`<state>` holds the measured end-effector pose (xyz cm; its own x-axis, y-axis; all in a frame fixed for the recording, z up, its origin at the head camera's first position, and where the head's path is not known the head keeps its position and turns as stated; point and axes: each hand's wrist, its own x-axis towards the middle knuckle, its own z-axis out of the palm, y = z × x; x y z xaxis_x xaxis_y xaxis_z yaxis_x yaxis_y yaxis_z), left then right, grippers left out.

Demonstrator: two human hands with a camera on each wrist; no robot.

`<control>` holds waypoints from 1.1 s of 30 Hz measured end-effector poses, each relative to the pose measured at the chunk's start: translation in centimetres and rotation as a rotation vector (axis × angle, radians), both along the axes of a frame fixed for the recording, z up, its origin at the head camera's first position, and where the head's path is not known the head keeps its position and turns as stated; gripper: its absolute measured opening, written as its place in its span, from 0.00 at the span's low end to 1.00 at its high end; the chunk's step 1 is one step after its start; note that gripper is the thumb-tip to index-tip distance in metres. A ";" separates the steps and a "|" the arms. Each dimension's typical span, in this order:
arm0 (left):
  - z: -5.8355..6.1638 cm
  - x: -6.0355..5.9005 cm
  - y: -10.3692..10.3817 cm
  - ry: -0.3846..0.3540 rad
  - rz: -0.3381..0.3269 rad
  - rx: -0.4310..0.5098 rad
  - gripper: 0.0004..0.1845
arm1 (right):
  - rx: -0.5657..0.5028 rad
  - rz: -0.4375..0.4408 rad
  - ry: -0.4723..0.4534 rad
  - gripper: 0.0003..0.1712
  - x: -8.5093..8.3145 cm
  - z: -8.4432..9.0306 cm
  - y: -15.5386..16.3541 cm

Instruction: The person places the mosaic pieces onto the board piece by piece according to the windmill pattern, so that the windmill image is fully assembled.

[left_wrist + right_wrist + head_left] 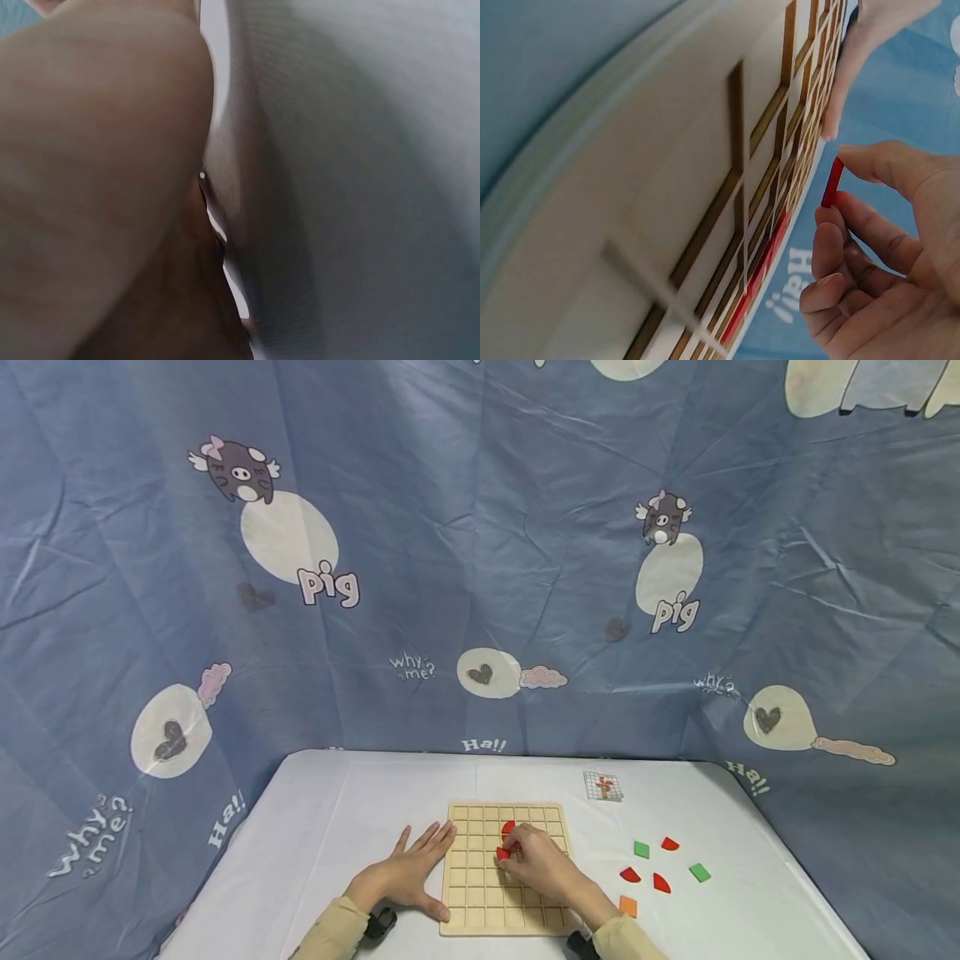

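Note:
A wooden grid board (472,893) with square recesses lies flat on the white table. Along its left edge my left hand (408,872) is spread, fingertips at the upper left and thumb at the lower left. Over the middle of the grid, my right hand (545,865) pinches a small flat red piece (832,182) between thumb and fingers; in the right wrist view it is seen edge-on above the board. Red quarter-round pieces (508,828) sit in the grid just beyond, partly hidden by the right fingers. The left wrist view is mostly filled by my hand and white cloth.
Right of the board lie several loose pieces: red quarter-rounds (631,875), green squares (700,872) and an orange square (628,906). A small stack of pattern cards (603,786) lies beyond the board's upper right corner. A blue printed curtain (420,568) hangs behind the table.

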<state>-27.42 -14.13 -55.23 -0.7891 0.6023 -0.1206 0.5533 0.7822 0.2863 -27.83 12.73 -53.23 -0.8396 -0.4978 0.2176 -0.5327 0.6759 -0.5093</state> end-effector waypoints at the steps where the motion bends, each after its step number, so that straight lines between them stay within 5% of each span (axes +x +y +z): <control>1: 0.0 0.0 0.0 0.002 0.000 -0.002 0.68 | 0.006 0.008 -0.005 0.11 0.0 0.0 -0.2; 33: -0.3 0.0 0.0 0.004 -0.010 0.023 0.68 | 0.036 0.016 -0.075 0.10 -1.1 -0.8 -1.6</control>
<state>-27.44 -14.18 -55.53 -0.7836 0.6126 -0.1031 0.5622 0.7699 0.3021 -28.93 11.16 -54.08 -0.8449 -0.5175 0.1355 -0.5045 0.6866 -0.5236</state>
